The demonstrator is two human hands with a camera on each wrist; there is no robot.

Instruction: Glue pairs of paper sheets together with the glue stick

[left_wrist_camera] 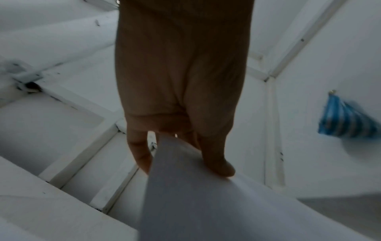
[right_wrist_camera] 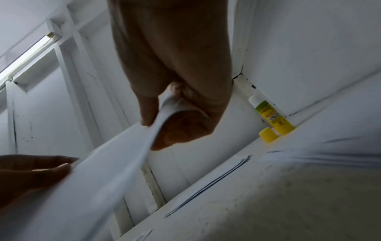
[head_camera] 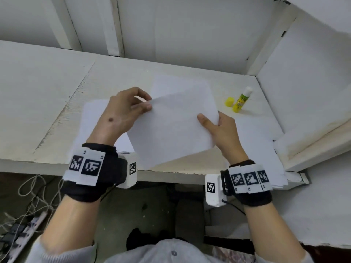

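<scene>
White rectangular paper sheets [head_camera: 171, 128], plain and unmarked, are held clear of the worktop [head_camera: 47, 103] between both hands. Left hand [head_camera: 123, 112] pinches the far left corner between thumb and fingers [left_wrist_camera: 216, 159], and the edge there looks to part into two layers; how many sheets are in the held set cannot be told. Right hand [head_camera: 222, 130] grips the right edge, thumb on top and fingers [right_wrist_camera: 181, 128] curled beneath, bending the paper at the grip. Held paper is tilted, its near corner reaching toward the worktop's front edge.

More white sheets lie flat on the white painted worktop: one [head_camera: 91, 118] under the left hand, one [head_camera: 171, 84] beyond the held paper, and a stack [head_camera: 266, 149] to the right. Yellow-and-green plastic glue stick [head_camera: 242, 100] stands upright and uncapped near the right rear corner, white tip exposed. Its small yellow cap [head_camera: 229, 101] sits just beside it, on the left.
</scene>
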